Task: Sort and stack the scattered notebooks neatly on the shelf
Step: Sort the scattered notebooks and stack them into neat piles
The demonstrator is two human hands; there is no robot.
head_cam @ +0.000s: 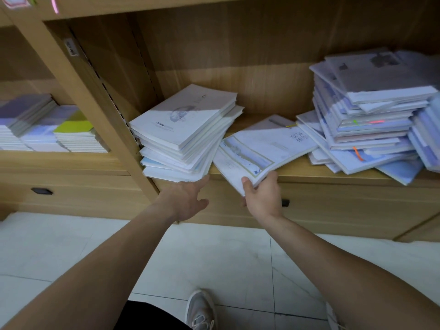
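A leaning stack of white notebooks (185, 132) sits at the left end of the wooden shelf (297, 170). My left hand (188, 201) is open just below that stack's front corner, fingertips near its lowest book. My right hand (262, 196) grips the near corner of a white notebook (257, 151) with a landscape picture, which lies flat and juts over the shelf's front edge. Under it lies another pale notebook with dark characters (295, 136). A tall, untidy pile of notebooks (366, 120) fills the right side.
To the left, beyond an upright wooden post (95, 106), a neighbouring bay holds neat stacks of books (47, 129). Drawers with dark handles (41, 191) run under the shelf. Pale floor tiles and my shoe (200, 308) are below.
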